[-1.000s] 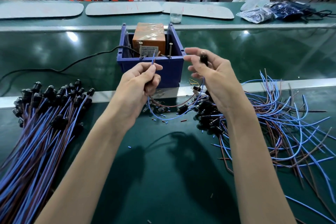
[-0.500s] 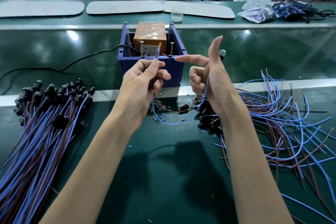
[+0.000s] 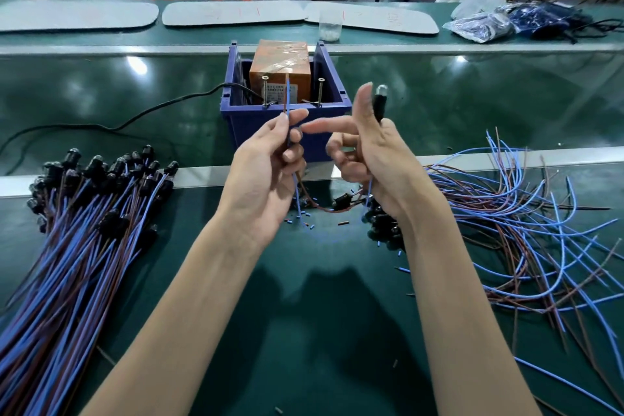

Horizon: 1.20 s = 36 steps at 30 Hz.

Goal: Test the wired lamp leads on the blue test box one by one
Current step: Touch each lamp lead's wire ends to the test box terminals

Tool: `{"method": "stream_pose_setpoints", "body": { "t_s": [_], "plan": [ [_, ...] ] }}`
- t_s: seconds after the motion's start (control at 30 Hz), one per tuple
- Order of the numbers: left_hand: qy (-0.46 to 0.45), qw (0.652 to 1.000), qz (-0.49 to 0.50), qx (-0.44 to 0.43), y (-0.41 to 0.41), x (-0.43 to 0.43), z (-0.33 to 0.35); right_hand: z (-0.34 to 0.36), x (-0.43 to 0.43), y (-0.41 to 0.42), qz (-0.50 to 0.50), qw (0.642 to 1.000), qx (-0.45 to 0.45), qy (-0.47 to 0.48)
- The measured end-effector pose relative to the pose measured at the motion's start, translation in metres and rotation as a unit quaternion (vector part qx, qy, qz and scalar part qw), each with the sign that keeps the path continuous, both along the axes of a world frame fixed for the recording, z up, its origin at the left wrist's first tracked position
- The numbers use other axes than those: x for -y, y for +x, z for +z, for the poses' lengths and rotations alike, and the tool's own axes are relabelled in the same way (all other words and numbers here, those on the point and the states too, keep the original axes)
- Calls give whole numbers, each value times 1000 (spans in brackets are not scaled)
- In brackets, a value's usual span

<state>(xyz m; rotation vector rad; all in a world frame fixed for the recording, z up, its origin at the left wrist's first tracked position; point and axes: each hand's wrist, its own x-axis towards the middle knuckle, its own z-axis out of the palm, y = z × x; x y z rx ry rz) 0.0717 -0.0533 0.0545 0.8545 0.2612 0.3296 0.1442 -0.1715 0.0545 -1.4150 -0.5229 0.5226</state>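
Observation:
The blue test box stands at the middle of the green bench, with an orange block inside and two upright screws at its front rim. My left hand pinches the blue and brown wire ends, which point up between the two screws without touching either. My right hand holds the black lamp holder upright behind the thumb, bulb on top, index finger stretched left. The lamp's wires loop down between both hands.
A bundle of wired lamps lies at the left, a looser heap of blue and brown leads at the right. A black power cable runs left from the box. Cut insulation bits litter the mat. Plastic bags lie far right.
My right hand turned and raised the lamp from in the fingers to upright behind the thumb. My left hand lifted the wire ends up toward the screws.

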Motion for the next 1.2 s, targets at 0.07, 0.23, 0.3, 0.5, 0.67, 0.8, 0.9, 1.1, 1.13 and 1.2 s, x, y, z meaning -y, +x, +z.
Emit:
{"method": "stream_pose_setpoints", "body": {
  "t_s": [0.07,0.23,0.3,0.5,0.67,0.8,0.9,1.1,1.13,1.2],
  "plan": [
    [17,1000,25,-5,0,4,0,-3,-1,-3,2,1000,21,-16],
    [72,994,76,-37,-2,8,-1,-6,-5,-10,34,998,26,-50],
    [81,994,72,-34,-3,10,0,-6,-11,-14,25,999,0,-23],
    [80,990,114,-28,-4,11,-1,-5,-25,-22,-20,998,-48,43],
    [87,991,100,-5,-5,11,2,-5,-29,-24,-37,999,1,32],
    [106,981,156,-52,-3,5,-1,-4,-24,-21,-51,997,-38,48],
    [136,966,206,-78,-2,-3,-4,-2,-17,-15,-51,994,-63,67],
    [219,942,247,-59,0,-2,-13,-4,-12,-6,-163,983,-29,74],
    [222,940,254,-56,0,-1,-14,-5,-13,-6,-185,980,-20,77],
    [220,937,265,-56,0,-1,-17,-8,-16,-4,-228,970,-13,81]
  ]
}}
